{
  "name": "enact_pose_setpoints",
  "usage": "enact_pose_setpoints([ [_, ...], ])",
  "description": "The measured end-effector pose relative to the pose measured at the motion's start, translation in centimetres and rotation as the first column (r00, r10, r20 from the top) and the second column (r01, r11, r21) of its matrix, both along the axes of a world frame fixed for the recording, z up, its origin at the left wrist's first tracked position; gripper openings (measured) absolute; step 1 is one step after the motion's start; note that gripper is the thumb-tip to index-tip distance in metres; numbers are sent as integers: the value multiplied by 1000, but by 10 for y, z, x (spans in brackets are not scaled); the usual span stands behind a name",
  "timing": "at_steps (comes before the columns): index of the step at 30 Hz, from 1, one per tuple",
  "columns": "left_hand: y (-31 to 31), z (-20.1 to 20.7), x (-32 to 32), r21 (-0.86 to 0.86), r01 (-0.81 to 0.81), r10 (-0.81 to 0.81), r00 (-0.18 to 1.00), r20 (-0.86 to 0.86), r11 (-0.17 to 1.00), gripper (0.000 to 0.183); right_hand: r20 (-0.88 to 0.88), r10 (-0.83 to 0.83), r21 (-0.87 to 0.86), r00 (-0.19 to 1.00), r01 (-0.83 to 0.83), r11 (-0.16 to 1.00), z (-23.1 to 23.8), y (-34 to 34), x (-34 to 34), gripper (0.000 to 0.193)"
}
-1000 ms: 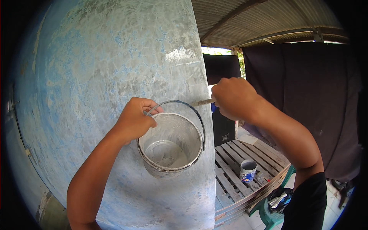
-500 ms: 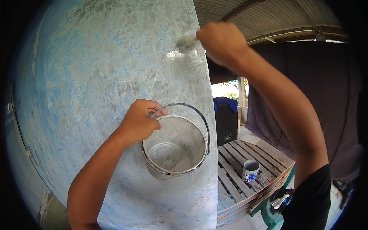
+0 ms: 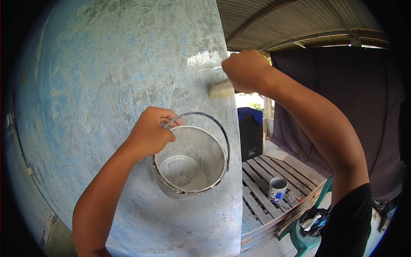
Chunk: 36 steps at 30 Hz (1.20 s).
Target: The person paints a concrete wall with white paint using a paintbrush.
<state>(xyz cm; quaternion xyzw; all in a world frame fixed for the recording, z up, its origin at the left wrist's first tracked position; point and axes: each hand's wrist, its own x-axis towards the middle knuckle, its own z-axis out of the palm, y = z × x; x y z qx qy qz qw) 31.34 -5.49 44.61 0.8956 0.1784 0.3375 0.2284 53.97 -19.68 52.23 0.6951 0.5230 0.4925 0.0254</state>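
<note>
My left hand (image 3: 153, 132) grips the rim of a paint-smeared bucket (image 3: 162, 171) beside its dark handle. The bucket tilts toward me, and a little whitish paint (image 3: 188, 174) lies in its bottom. Up on the right, my right hand (image 3: 248, 70) is closed around a paintbrush (image 3: 221, 89), whose handle the fist hides. Its pale, blurred bristles are against the wall (image 3: 128, 77) near the right edge. Worn pale blue and grey patches cover that wall, and a wet, shiny streak shows just above the brush.
Right of the wall stands a slatted wooden platform (image 3: 261, 180) with a small paint can (image 3: 278, 189) on it. Behind are a black box (image 3: 251, 137) with a blue cover and a dark curtain (image 3: 325, 94). A green plastic chair (image 3: 299, 240) holding a black bag is at lower right.
My right hand and the paintbrush have moved down along the wall's right edge. The bucket in my left hand has shifted slightly left and up.
</note>
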Motion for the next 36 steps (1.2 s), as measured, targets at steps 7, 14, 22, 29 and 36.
enact_pose_setpoints([
  [7, -2, -6, -3, -15, -29, 29, 1000, -4, 999, 35, 188, 48, 392, 981, -119, 912, 21, 7, 10, 10],
  [14, 3, -5, -20, -70, -30, 33, 998, 52, 997, 36, -86, 117, -105, 989, -126, 986, -73, -13, -15, 11],
  [22, 4, -8, -15, -13, -58, 58, 998, -15, 998, 35, 63, 109, 5, 992, -109, 994, -12, 6, -11, 8],
  [29, 2, -13, -10, -3, -47, 47, 999, -16, 999, 35, 316, 82, 268, 945, -172, 948, 11, 15, -22, 13],
  [36, 5, -12, -23, -49, -27, 28, 1000, 13, 998, 36, 38, 96, -115, 995, -91, 989, -64, 0, -32, 9],
])
